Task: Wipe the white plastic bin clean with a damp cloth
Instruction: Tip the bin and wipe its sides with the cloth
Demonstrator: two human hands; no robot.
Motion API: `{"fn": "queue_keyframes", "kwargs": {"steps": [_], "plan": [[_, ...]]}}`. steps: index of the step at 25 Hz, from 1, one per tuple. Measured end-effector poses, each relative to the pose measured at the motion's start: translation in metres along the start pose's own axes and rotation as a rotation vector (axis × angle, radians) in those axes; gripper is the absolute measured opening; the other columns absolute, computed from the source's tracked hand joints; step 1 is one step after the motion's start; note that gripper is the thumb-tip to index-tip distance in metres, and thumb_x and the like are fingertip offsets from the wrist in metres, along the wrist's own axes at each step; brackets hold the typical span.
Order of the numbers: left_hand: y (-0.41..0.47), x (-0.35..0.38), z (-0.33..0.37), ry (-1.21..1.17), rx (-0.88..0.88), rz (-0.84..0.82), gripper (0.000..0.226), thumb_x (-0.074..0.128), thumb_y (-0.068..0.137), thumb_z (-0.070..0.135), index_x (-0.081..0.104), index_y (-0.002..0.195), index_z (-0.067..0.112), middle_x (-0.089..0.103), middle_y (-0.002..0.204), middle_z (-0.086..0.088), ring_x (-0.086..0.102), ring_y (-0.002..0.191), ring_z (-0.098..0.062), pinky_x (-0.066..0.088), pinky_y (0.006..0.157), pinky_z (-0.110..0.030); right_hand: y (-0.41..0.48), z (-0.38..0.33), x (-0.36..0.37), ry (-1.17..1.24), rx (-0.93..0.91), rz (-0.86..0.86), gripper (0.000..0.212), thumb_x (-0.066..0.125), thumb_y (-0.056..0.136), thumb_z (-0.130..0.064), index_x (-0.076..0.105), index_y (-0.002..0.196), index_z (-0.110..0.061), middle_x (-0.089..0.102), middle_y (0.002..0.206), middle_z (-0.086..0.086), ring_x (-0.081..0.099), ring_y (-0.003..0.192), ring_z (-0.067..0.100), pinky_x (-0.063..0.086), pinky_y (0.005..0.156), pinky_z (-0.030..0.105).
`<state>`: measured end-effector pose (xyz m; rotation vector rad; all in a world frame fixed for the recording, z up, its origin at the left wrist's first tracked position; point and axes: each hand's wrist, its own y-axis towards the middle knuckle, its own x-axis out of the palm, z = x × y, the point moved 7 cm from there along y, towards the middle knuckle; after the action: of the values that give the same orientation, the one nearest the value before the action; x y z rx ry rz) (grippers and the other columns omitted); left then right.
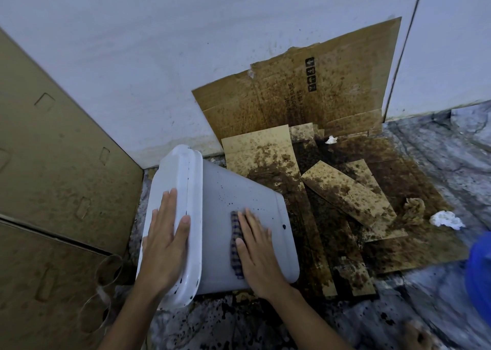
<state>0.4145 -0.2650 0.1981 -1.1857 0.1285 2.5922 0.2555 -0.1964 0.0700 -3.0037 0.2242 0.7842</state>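
Head camera looks steeply down, close above floor [438, 164].

The stained cardboard [313, 89] leaning against the wall carries dark print running sideways. One line ends in "BASE"; the word before it is partly lost under stains, and the neighbouring lines of letters and digits are too smeared to read. Beside them stands a row of black handling symbols, one bearing a "4".

Marbled floor [438, 164]: white bin [239, 190], stained cardboard [345, 203], tissue wads [446, 219].
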Motion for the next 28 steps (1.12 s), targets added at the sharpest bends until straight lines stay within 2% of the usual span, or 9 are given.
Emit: {"fn": "queue_keyframes", "kwargs": {"steps": [6, 11, 16, 19, 24, 28], "plan": [[0.0, -0.003, -0.007, -0.051, -0.017, -0.009, 0.064, 0.024, 0.085, 0.083, -0.001, 0.143, 0.074, -0.002, 0.161, 0.04, -0.004, 0.153, 0.004, 0.008, 0.127, -0.051, 0.006, 0.046, 0.001, -0.005, 0.068, 0.023, 0.055, 0.019, 0.11, -0.042, -0.006, 0.158, -0.039, -0.013, 0.166, -0.022, -0.018, 0.151, -0.002, -0.017, 0.122, 0.038], [-0.001, -0.002, -0.006, -0.054, -0.036, -0.014, 0.064, 0.023, 0.083, 0.084, -0.001, 0.142, 0.075, -0.003, 0.158, 0.044, -0.006, 0.151, 0.008, 0.006, 0.127, -0.051, 0.037, 0.09, -0.011, -0.026, 0.153, 0.031, 0.058, 0.014, 0.105, -0.05, -0.004, 0.159, -0.037, -0.013, 0.166, -0.021, -0.016, 0.151, -0.003, -0.015, 0.124, 0.042], [0.002, -0.002, -0.01, -0.065, -0.04, -0.014, 0.065, 0.025, 0.084, 0.082, 0.0, 0.144, 0.073, -0.003, 0.157, 0.046, -0.006, 0.151, 0.008, 0.005, 0.127, -0.052, 0.083, 0.112, -0.029, -0.026, 0.214, 0.032, 0.056, 0.016, 0.108, -0.044, 0.002, 0.161, -0.033, -0.008, 0.168, -0.016, -0.008, 0.154, 0.005, -0.017, 0.12, 0.043], [0.001, -0.003, -0.012, -0.073, -0.047, -0.006, 0.067, 0.025, 0.083, 0.084, 0.002, 0.145, 0.072, -0.001, 0.157, 0.046, -0.003, 0.151, 0.009, 0.007, 0.127, -0.05, 0.103, 0.113, -0.033, -0.028, 0.212, 0.028, 0.054, 0.017, 0.109, -0.042, 0.002, 0.161, -0.034, -0.008, 0.168, -0.015, -0.01, 0.155, 0.009, -0.017, 0.12, 0.042], [-0.001, -0.002, -0.008, -0.068, -0.054, -0.006, 0.065, 0.023, 0.083, 0.084, 0.0, 0.143, 0.074, -0.003, 0.156, 0.047, -0.004, 0.15, 0.01, 0.005, 0.127, -0.05, 0.108, 0.098, -0.032, -0.053, 0.179, 0.025, 0.054, 0.017, 0.11, -0.037, 0.0, 0.161, -0.029, -0.01, 0.168, -0.012, -0.013, 0.155, 0.011, -0.017, 0.119, 0.028], [0.0, 0.0, -0.002, -0.046, -0.043, -0.005, 0.061, 0.023, 0.085, 0.08, -0.003, 0.14, 0.077, -0.006, 0.155, 0.049, -0.009, 0.15, 0.01, 0.002, 0.126, -0.053, 0.102, 0.059, -0.027, -0.037, 0.109, 0.013, 0.056, 0.015, 0.11, -0.039, -0.006, 0.16, -0.029, -0.016, 0.167, -0.013, -0.019, 0.153, 0.009, -0.006, 0.126, 0.044]]}}
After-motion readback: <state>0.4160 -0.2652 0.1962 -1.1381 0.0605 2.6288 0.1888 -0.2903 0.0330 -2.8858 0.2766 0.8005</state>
